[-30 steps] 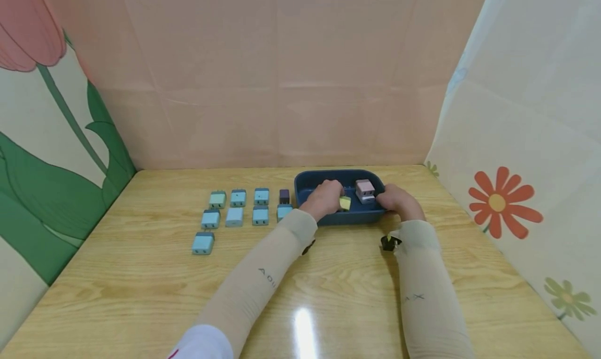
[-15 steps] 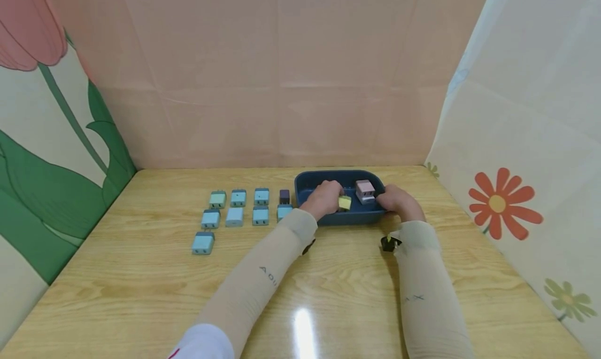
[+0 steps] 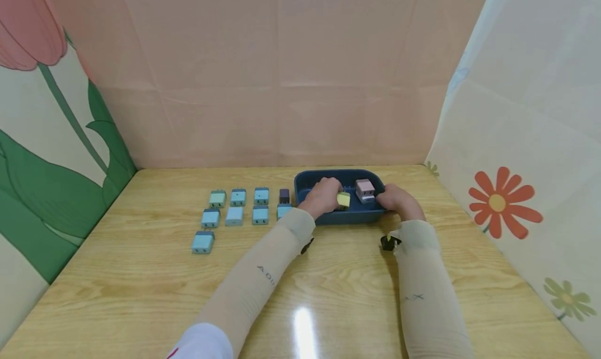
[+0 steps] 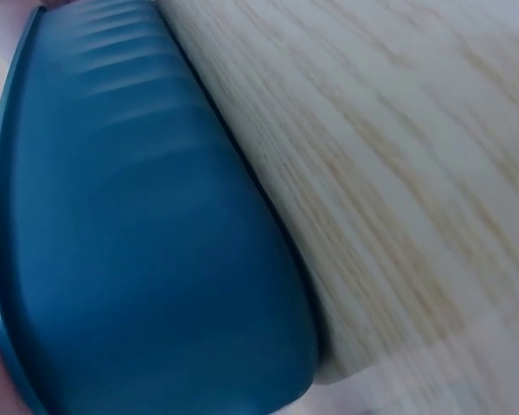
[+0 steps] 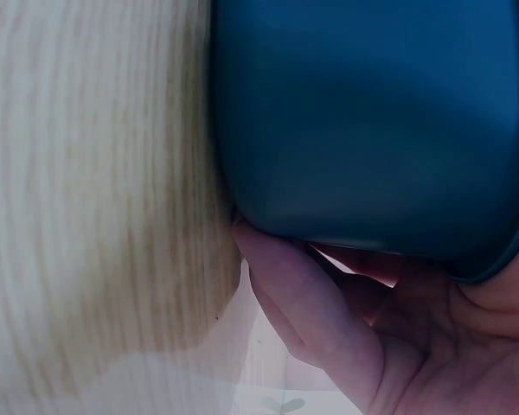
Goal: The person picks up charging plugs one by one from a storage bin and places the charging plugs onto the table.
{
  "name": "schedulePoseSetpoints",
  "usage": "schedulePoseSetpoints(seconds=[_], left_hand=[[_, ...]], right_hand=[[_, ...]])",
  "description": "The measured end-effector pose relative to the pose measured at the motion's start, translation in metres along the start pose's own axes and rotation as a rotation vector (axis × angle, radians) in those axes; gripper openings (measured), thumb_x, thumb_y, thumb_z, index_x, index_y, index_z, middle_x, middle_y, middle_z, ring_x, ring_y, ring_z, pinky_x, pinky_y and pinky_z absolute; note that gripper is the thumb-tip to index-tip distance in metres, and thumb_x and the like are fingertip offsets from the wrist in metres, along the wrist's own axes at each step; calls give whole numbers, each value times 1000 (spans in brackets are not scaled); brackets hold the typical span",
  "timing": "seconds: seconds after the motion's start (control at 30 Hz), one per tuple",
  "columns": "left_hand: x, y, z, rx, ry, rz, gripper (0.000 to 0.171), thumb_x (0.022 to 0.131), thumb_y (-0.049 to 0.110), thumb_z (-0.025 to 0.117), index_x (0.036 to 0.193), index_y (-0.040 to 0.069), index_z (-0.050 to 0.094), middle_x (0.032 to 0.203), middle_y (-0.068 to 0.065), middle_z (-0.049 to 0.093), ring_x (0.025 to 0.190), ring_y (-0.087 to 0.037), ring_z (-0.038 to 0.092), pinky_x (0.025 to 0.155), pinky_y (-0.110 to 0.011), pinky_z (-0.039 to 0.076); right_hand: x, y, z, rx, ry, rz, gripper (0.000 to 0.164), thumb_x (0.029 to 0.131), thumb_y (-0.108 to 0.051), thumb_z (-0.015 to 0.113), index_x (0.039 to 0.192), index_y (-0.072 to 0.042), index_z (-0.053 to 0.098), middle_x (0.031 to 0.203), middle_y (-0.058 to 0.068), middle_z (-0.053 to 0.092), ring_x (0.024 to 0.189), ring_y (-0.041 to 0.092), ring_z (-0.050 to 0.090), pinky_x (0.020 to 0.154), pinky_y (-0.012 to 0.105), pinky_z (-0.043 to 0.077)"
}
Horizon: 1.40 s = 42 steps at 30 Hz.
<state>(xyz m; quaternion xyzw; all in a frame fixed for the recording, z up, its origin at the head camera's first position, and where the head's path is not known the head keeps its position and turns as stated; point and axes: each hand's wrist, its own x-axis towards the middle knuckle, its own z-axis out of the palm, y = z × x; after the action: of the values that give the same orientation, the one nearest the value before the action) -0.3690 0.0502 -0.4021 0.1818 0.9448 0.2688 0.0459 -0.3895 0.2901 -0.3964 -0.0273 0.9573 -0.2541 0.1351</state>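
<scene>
My left hand (image 3: 323,198) reaches over the near rim of a dark blue plastic bin (image 3: 352,218) and pinches a yellow charger plug (image 3: 344,201) inside it; most of the fingertips are hidden. At the bin's right end, my right hand (image 3: 399,201) grips the wall. The right wrist view shows its fingers (image 5: 303,285) curled against the lower edge of the bin, the palm close to the rim. A pink charger plug (image 3: 364,187) lies in the bin on top of a pale one (image 3: 368,199). In the left wrist view the bin's outer side (image 4: 147,225) hides the left fingers.
Left of the bin, several light blue charger plugs (image 3: 203,242) stand in rows on the wooden table (image 3: 141,296), with a greenish one (image 3: 217,198) at the back left. A small dark purple plug (image 3: 284,195) sits beside the bin. A pinkish cloth backdrop (image 3: 281,87) hangs behind.
My left hand has shifted slightly up and left, and the yellow charger plug has moved a little with it. The right hand and the bin look the same.
</scene>
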Motion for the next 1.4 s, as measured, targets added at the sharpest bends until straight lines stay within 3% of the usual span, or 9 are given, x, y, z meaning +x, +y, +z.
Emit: schedulePoseSetpoints(seconds=[0.17, 0.37, 0.63, 0.9, 1.07, 1.4], left_hand=[[-2, -1, -5, 19, 13, 11, 45, 100, 11, 79, 144, 10, 70, 142, -8, 74, 111, -22, 76, 89, -34, 65], [-7, 0, -15, 44, 44, 11, 44, 98, 14, 83, 140, 11, 73, 132, -6, 77, 101, -17, 74, 87, -33, 64], [-15, -4, -29, 73, 62, 35, 47, 98, 14, 82, 144, 11, 72, 136, -5, 76, 103, -16, 72, 92, -33, 63], [-26, -9, -41, 98, 61, 69, 49, 98, 15, 82, 145, 11, 70, 141, -6, 74, 117, -21, 72, 100, -37, 63], [-31, -11, -45, 115, 69, 72, 49, 99, 15, 81, 146, 11, 69, 141, -5, 75, 116, -20, 72, 101, -37, 62], [-49, -15, -60, 63, 67, 65, 52, 102, 14, 78, 151, 9, 64, 145, -7, 72, 115, -20, 71, 97, -35, 63]], right_hand=[[0, 0, 1, 6, -5, 0, 35, 95, -10, 48, 115, 14, 64, 109, 25, 68, 92, 32, 68, 81, 35, 56], [1, 2, 0, 4, -21, 21, 41, 97, -10, 47, 125, 16, 61, 119, 29, 67, 99, 35, 66, 94, 47, 56], [3, 3, 0, 3, -1, -7, 32, 92, -8, 49, 111, 13, 65, 104, 23, 69, 89, 32, 68, 81, 36, 56], [4, 4, 0, 10, -14, 14, 34, 95, -9, 48, 115, 14, 64, 106, 23, 68, 92, 32, 67, 84, 37, 56], [5, 7, 0, 19, -17, 8, 32, 95, -9, 49, 113, 13, 64, 103, 22, 68, 90, 31, 67, 79, 32, 53], [6, 9, -2, -23, -10, -13, 31, 96, -11, 50, 111, 12, 64, 105, 23, 67, 92, 33, 64, 85, 39, 53]])
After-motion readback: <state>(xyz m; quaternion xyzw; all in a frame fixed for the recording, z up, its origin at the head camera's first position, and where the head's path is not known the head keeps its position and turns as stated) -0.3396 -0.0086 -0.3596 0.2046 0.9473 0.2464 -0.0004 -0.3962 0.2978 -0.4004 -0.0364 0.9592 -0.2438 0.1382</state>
